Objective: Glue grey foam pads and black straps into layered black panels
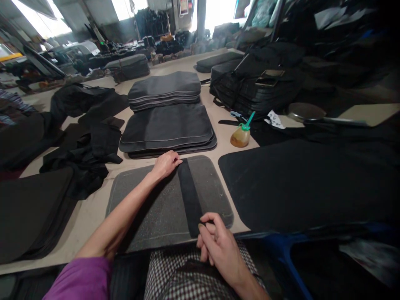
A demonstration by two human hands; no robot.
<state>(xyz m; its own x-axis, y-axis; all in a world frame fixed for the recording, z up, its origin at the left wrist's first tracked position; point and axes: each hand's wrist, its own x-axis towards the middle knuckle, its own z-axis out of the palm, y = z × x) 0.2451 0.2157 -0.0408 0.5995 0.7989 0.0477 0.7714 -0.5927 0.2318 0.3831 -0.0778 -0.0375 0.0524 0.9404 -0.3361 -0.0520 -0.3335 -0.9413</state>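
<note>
A grey panel with rounded corners (pixel 150 212) lies flat on the table in front of me. Across it runs a black fabric strip (pixel 189 196), from its far edge to its near edge. My left hand (pixel 167 163) pinches the strip's far end. At the near end, my right hand (pixel 217 241) has its fingers curled with thumb and forefinger together beside the strip; whether the strip's edge is between them is too small to tell.
Two stacks of dark panels (pixel 168 127) stand beyond the grey panel. A glue bottle with a green nozzle (pixel 240 136) sits to their right. A large black sheet (pixel 306 183) lies at right; crumpled black cloth (pixel 84 154) and another panel stack (pixel 34 208) are at left.
</note>
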